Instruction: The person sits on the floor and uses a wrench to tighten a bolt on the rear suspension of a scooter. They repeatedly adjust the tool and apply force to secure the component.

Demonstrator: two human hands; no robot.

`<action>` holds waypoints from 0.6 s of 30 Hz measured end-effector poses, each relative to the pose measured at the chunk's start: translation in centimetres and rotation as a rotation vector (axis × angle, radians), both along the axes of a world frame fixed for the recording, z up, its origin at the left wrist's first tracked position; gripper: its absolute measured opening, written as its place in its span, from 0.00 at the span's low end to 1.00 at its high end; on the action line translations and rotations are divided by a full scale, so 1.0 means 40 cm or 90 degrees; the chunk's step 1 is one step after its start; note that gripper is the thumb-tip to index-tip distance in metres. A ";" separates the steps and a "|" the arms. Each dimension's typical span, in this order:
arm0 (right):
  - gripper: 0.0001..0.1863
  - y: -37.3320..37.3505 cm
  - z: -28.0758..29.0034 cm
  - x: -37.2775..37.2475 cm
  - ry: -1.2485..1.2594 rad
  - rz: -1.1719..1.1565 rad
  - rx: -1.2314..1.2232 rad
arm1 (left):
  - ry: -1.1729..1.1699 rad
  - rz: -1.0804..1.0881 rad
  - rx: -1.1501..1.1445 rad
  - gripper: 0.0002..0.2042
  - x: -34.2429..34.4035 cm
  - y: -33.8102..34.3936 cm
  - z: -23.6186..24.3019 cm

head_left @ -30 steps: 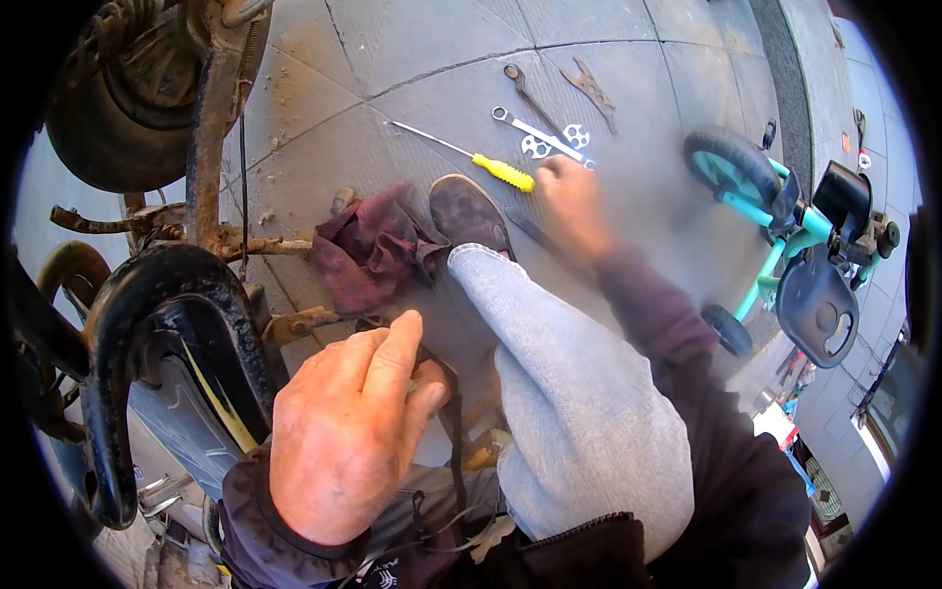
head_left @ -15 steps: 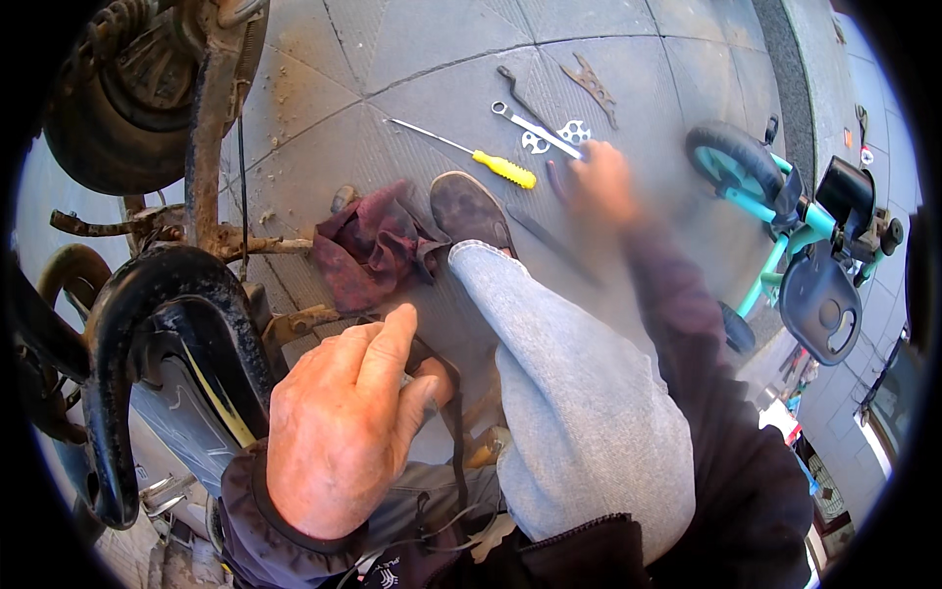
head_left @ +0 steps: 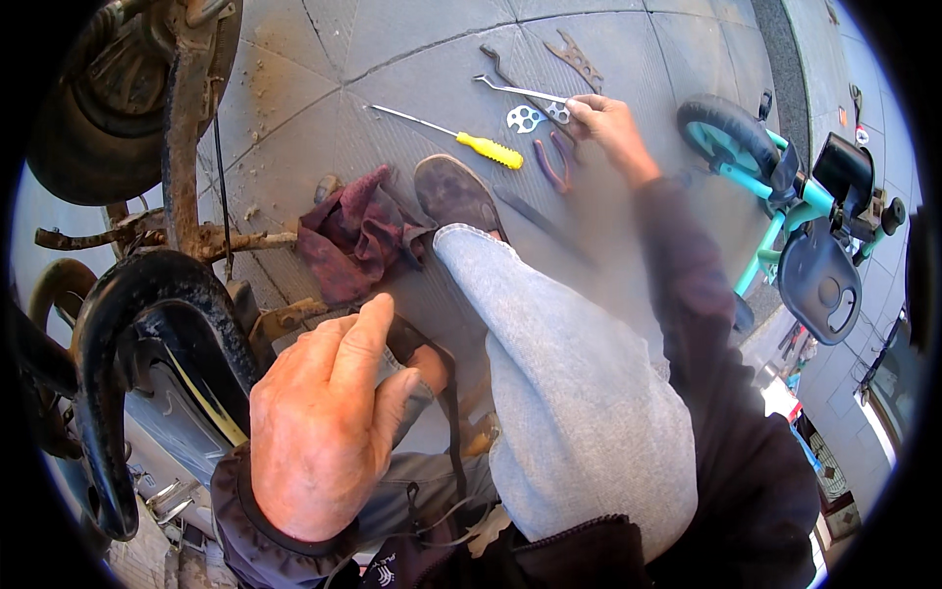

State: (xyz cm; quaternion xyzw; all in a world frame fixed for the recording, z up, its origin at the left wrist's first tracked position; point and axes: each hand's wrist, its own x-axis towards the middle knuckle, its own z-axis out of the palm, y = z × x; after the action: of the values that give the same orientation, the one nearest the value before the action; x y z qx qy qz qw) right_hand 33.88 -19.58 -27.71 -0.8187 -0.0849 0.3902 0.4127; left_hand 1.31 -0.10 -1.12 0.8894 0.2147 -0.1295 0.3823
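Note:
My right hand (head_left: 610, 133) is closed on a silver wrench (head_left: 525, 90), tilted over a dark bent bar (head_left: 500, 64) and a silver plate spanner with holes (head_left: 528, 119). Nearby lie pliers (head_left: 552, 167), a rusty flat tool (head_left: 574, 61), a yellow-handled screwdriver (head_left: 489, 148) and a long dark tool (head_left: 530, 221), partly blurred. My left hand (head_left: 324, 422) hovers at my lap with fingers loosely stretched, the thumb apart; its underside is hidden. A maroon rag (head_left: 348, 240) lies beside my shoe (head_left: 451, 191), left of my raised jeans leg (head_left: 579, 412).
A rusty machine frame (head_left: 184, 147) with a dark wheel (head_left: 93, 133) and a thick black curved tube (head_left: 167, 275) stands close on the left. A turquoise child's cycle (head_left: 775, 226) lies at the right, beside a stone edging strip (head_left: 785, 69) on the paved ground (head_left: 392, 49).
My right hand has moved up and right, taken hold of the silver wrench and raised it, uncovering the pliers. The view has shifted slightly; my left hand stays much as it was.

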 end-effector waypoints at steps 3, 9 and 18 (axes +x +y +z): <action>0.15 0.016 0.006 -0.054 0.054 0.005 0.078 | 0.007 -0.003 0.000 0.25 0.004 0.000 0.002; 0.16 0.048 -0.063 -0.070 -0.284 0.191 -0.140 | 0.014 0.008 0.017 0.24 0.010 0.000 0.000; 0.10 -0.050 -0.203 -0.044 -0.542 0.284 -0.213 | -0.014 -0.007 0.003 0.24 0.002 0.014 0.017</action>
State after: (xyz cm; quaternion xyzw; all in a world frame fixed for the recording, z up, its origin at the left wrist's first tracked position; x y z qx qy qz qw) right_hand 32.10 -21.58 -35.84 -0.9218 -0.3549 0.1091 0.1116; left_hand 1.39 0.45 -0.46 0.8928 0.2057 -0.1210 0.3820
